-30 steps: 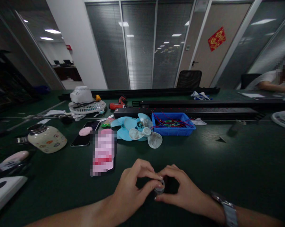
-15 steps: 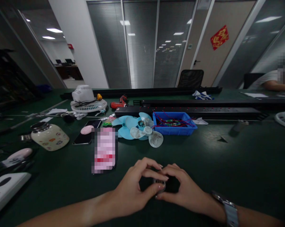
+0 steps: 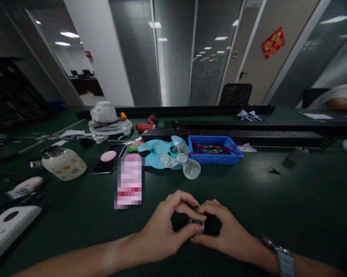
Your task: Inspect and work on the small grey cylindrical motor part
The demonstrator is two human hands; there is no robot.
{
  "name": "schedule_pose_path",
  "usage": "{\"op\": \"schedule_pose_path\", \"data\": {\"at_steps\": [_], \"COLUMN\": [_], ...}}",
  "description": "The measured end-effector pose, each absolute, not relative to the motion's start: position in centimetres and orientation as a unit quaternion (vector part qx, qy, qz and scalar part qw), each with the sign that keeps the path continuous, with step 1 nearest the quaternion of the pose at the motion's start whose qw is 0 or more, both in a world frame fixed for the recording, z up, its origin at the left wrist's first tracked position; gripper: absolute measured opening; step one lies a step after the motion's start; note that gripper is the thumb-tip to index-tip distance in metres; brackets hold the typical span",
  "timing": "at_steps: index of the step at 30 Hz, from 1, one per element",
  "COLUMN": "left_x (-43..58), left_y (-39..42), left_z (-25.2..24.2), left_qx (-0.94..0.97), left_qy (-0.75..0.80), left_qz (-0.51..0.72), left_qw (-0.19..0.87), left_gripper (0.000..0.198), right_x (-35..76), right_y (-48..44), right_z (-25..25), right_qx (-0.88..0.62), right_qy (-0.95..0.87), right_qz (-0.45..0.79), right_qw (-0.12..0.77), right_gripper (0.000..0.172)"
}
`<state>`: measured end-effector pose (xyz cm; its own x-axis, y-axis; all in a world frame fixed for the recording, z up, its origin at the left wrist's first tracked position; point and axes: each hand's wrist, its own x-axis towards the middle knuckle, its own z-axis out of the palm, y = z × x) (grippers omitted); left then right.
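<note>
Your left hand (image 3: pixel 167 227) is curled in a partly open pinch, its thumb and bent fingers on the small round grey part (image 3: pixel 196 222). Your right hand (image 3: pixel 231 227) grips the same part between thumb and fingertips, palm arched open. The part sits between both hands, just above the worktop (image 3: pixel 242 188); it looks dull and ridged, largely hidden by your fingers. Ahead, well beyond your right hand, the red poster (image 3: pixel 273 42) bears gold characters too blurred to read.
</note>
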<state>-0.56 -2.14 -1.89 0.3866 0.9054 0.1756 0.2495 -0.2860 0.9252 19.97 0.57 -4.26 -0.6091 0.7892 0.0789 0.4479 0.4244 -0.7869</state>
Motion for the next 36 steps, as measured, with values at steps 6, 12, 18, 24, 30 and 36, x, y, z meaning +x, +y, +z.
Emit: {"op": "schedule_pose_path", "data": {"at_steps": [6, 12, 18, 24, 30, 36], "left_x": [-0.6, -0.6, -0.6, -0.6, -0.4, -0.4], "left_y": [-2.1, -2.0, -2.1, -2.2, -2.2, -2.1], "left_z": [-1.5, -1.7, -1.8, -1.4, -1.7, -2.7], "left_qx": [0.716, 0.712, 0.720, 0.742, 0.734, 0.714], "left_qy": [0.373, 0.410, 0.414, 0.369, 0.359, 0.394], "left_qz": [0.341, 0.395, 0.406, 0.370, 0.395, 0.436], "left_qw": [0.482, 0.412, 0.381, 0.420, 0.420, 0.380], "left_gripper": [0.027, 0.017, 0.013, 0.017, 0.013, 0.015], "right_x": [20.2, 19.8, 19.9, 20.0, 20.0, 19.8], "right_y": [0.6, 0.7, 0.5, 0.6, 0.7, 0.7], "right_z": [-5.0, -4.1, -4.2, -4.9, -4.6, -4.1], "right_qx": [-0.402, -0.381, -0.373, -0.379, -0.379, -0.380], "right_qy": [-0.803, -0.813, -0.814, -0.814, -0.820, -0.815], "right_qz": [0.378, 0.377, 0.381, 0.366, 0.366, 0.380], "right_qw": [0.224, 0.228, 0.229, 0.246, 0.223, 0.217], "right_gripper": [0.052, 0.033, 0.032, 0.038, 0.033, 0.033]}}
